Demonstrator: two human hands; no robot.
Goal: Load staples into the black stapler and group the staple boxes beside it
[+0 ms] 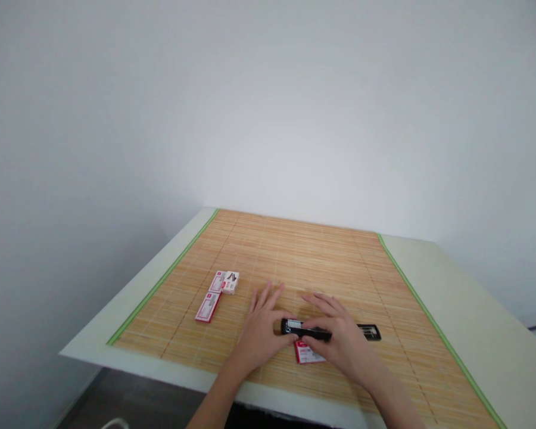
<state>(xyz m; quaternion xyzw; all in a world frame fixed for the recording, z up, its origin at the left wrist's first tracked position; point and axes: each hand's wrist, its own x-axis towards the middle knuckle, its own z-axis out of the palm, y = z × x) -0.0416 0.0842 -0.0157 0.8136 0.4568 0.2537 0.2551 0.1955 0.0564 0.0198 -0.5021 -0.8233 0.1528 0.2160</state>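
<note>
Lying flat on the bamboo mat (321, 262), a black stapler (304, 329) sits under both hands. The left hand (261, 330) rests at its left end with fingers spread and thumb touching the body; the right hand (337, 336) covers its middle, fingers loosely spread, thumb pinching the near side. It looks rigid, fairly light and smooth, best gripped across its long sides. A red-and-white staple box (307, 354) lies just in front of the stapler, two more boxes (217, 292) well to its left. The table (473, 310) carries everything.
</note>
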